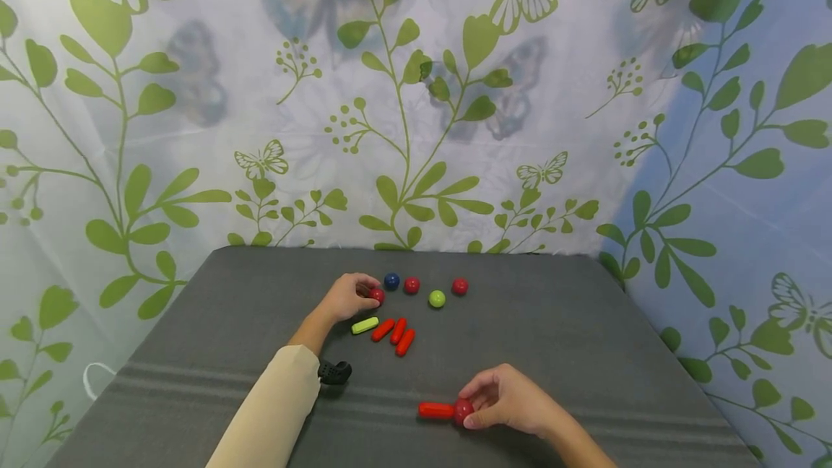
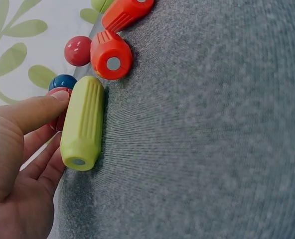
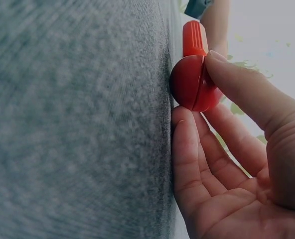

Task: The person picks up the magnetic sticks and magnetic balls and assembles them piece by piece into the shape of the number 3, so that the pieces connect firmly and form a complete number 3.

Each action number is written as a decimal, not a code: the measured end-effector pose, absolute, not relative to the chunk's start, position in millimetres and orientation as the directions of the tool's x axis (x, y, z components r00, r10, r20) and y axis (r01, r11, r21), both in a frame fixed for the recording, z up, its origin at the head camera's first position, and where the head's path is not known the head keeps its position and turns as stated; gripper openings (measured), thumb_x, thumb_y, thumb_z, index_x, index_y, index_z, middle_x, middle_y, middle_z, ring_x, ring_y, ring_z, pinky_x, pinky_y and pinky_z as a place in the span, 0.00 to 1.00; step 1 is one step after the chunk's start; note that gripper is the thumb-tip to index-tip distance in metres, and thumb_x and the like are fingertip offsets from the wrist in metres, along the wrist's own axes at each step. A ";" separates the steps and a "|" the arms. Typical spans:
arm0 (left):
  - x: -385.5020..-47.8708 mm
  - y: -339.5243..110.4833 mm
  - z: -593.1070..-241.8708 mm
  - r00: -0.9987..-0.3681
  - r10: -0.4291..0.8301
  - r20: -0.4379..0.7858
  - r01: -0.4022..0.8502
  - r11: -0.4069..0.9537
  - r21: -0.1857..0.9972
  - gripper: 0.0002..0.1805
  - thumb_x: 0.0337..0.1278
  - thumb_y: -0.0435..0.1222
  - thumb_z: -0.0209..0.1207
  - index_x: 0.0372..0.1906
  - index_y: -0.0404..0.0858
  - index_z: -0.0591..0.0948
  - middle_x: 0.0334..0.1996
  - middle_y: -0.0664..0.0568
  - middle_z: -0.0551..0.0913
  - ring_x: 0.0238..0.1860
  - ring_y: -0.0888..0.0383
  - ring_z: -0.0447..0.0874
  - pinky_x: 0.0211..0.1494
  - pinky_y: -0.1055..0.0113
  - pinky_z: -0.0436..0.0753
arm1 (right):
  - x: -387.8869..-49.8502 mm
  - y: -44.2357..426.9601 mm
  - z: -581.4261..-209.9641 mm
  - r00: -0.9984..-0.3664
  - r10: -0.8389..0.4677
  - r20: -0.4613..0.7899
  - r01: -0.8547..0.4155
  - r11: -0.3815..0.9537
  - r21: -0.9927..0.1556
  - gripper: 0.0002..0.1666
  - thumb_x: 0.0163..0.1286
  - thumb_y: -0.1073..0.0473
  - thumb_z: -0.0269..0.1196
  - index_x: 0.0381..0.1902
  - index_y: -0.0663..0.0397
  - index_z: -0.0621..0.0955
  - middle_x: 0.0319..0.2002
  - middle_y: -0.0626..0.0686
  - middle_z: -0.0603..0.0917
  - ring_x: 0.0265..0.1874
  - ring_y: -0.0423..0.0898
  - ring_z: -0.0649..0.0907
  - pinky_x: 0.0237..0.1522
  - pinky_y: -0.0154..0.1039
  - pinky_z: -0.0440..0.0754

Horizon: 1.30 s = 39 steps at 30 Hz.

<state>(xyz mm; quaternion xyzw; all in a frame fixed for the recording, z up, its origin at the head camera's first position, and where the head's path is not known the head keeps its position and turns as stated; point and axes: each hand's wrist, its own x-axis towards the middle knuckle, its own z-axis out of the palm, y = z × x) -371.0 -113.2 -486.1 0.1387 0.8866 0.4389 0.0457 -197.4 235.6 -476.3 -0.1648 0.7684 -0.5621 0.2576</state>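
Note:
Near the back of the table, my left hand (image 1: 349, 297) (image 2: 25, 164) pinches a red ball (image 1: 377, 297) between thumb and fingers; in the left wrist view a yellow-green stick (image 2: 82, 124) partly covers that ball. At the front, my right hand (image 1: 510, 403) (image 3: 242, 149) grips another red ball (image 1: 463, 412) (image 3: 190, 84) with thumb and fingertips. A red stick (image 1: 435, 410) (image 3: 193, 39) lies end-on against this ball, pointing left in the head view.
Behind stand a blue ball (image 1: 391, 281), two red balls (image 1: 412, 285) (image 1: 459, 286) and a green ball (image 1: 437, 299). Several red sticks (image 1: 399, 331) lie mid-table beside the yellow-green one. A black object (image 1: 335, 373) sits by the left sleeve (image 1: 273, 403). A patterned curtain (image 1: 416, 128) hangs behind.

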 end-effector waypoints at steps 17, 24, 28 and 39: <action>-373.0 -116.1 -489.0 -0.946 0.315 0.077 0.257 0.582 0.772 0.16 0.58 0.34 0.72 0.52 0.40 0.86 0.43 0.51 0.88 0.43 0.57 0.84 0.52 0.57 0.84 | -198.8 235.1 -475.6 -0.818 -0.524 -0.237 0.054 0.341 -0.939 0.20 0.57 0.64 0.78 0.47 0.63 0.87 0.38 0.58 0.90 0.34 0.45 0.85 0.36 0.34 0.85; -370.1 -116.2 -485.5 -0.937 0.338 0.094 0.277 0.551 0.787 0.16 0.57 0.34 0.72 0.51 0.40 0.86 0.42 0.51 0.88 0.42 0.58 0.83 0.51 0.59 0.83 | -198.8 234.7 -475.7 -0.817 -0.529 -0.231 0.053 0.330 -0.942 0.20 0.57 0.64 0.77 0.47 0.64 0.87 0.38 0.58 0.89 0.34 0.45 0.85 0.36 0.34 0.85; -364.7 -116.3 -483.7 -0.928 0.355 0.109 0.299 0.541 0.786 0.16 0.57 0.35 0.73 0.50 0.41 0.86 0.41 0.52 0.88 0.41 0.59 0.83 0.50 0.60 0.83 | -197.8 234.5 -476.7 -0.818 -0.533 -0.217 0.043 0.320 -0.947 0.19 0.57 0.64 0.77 0.47 0.64 0.87 0.37 0.58 0.89 0.34 0.44 0.85 0.35 0.34 0.85; -333.9 -115.0 -475.7 -0.870 0.454 0.193 0.435 0.522 0.734 0.16 0.57 0.36 0.73 0.49 0.40 0.85 0.42 0.52 0.85 0.39 0.60 0.83 0.46 0.65 0.83 | -196.5 235.1 -480.4 -0.819 -0.541 -0.190 0.017 0.308 -0.951 0.18 0.57 0.65 0.77 0.46 0.65 0.87 0.36 0.59 0.89 0.33 0.43 0.85 0.35 0.33 0.85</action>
